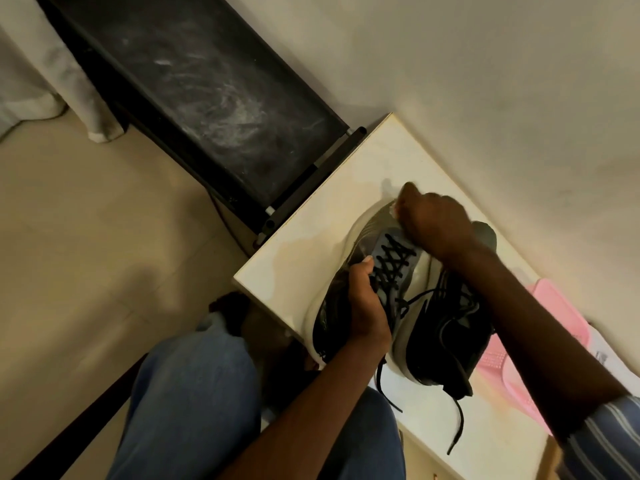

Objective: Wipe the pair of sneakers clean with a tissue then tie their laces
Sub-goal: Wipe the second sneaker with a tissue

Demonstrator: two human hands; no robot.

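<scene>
Left hand point(367, 306) grips sneaker point(349, 271); right hand point(434, 220) presses tissue point(396, 210) on its toe.

A small cream-white laminate table point(311, 244) carried two dark grey-and-black laced sneakers point(377, 271), side by side, soles touching. A pink plastic object point(554, 327) lay beyond the gripped shoe, near the wall-side edge.

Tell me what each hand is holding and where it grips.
The left hand grips the left sneaker at its middle, beside the laces. The right hand is curled round a white tissue, pressing it onto that sneaker's toe.
</scene>
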